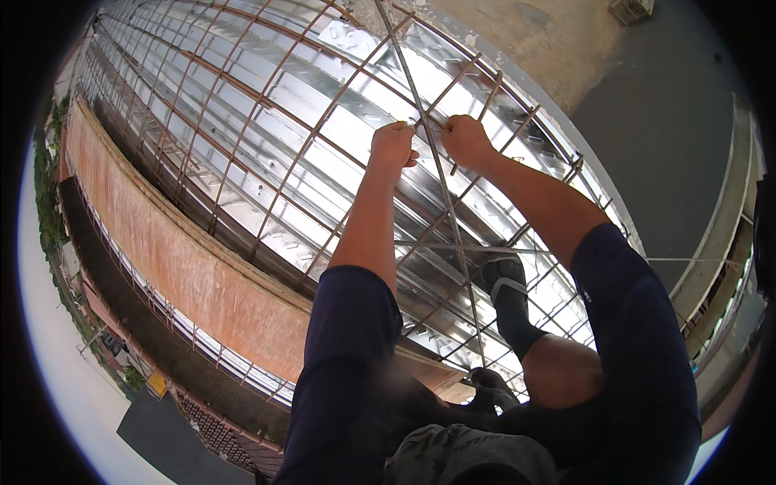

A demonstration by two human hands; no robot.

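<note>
My left hand [394,146] is closed, thumb and fingers pinched together, just left of a long grey bar [443,174] that runs across the mesh. On the bar's other side my right hand [466,140] is closed too, its fingertips close to the bar. Both hands are at a crossing of the rusty rebar mesh [307,133]. Something thin shows at the fingertips, too small to name. Beneath the mesh lies shiny ribbed metal decking [279,158].
My shoe [503,273] stands among the bars. A reddish formwork board [202,267] borders the decking on the left, with a drop and rooftops beyond. On the right are a ledge and a grey floor [655,153]. A thin string [687,259] stretches rightward.
</note>
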